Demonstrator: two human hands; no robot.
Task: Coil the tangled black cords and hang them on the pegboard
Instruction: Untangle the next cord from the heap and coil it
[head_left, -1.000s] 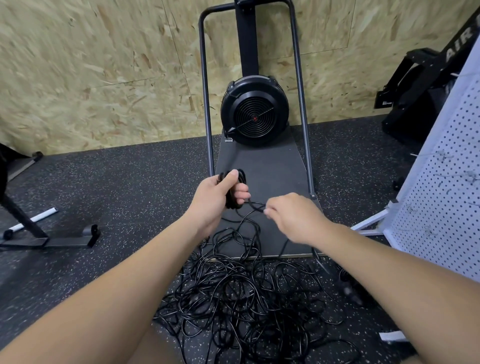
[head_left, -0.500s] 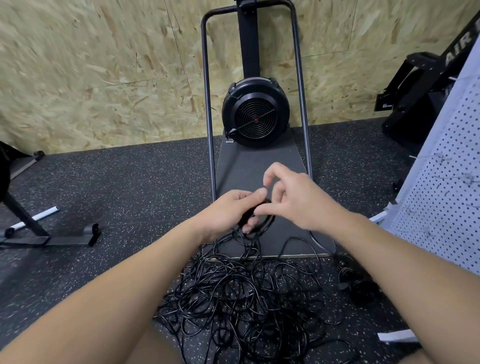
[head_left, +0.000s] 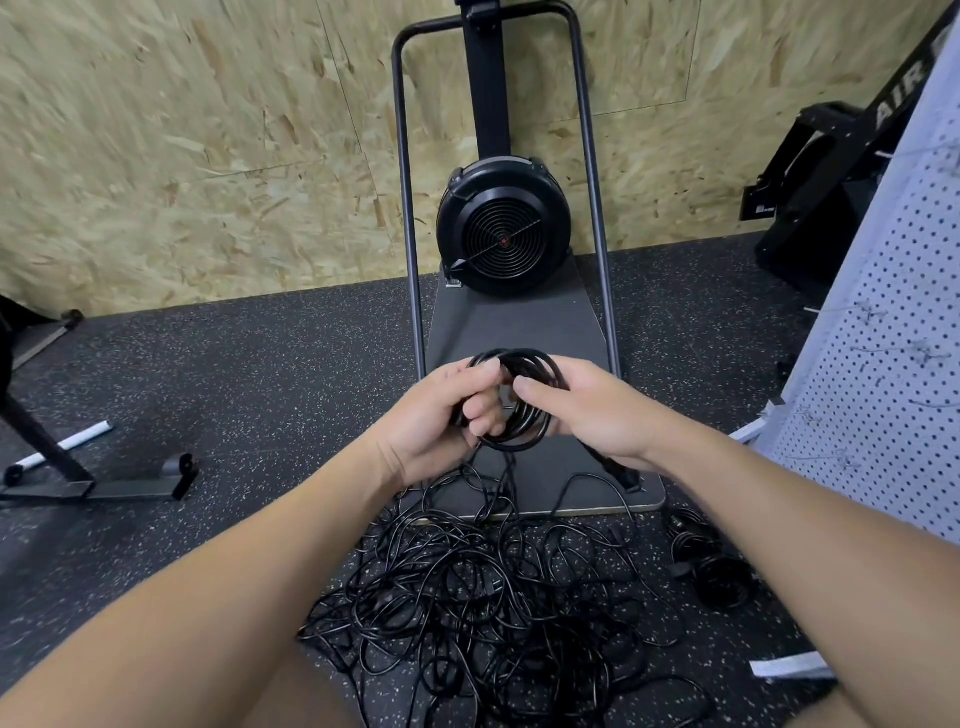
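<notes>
Since half a second ago, both hands have risen and the coil (head_left: 519, 400) has grown by another loop. It sits between the 2 hands: the left hand (head_left: 441, 415) grips its left side with curled fingers (head_left: 480, 410), and the right hand (head_left: 587, 410) pinches its right side. Below the fingers, one strand runs down into the tangled cords (head_left: 483, 597) on the floor. Winding seems at an early stage; the next move probably calls for pulling up slack. Right of the fingers stands the pegboard (head_left: 883, 364), its hooks bare. No container is visible.
</notes>
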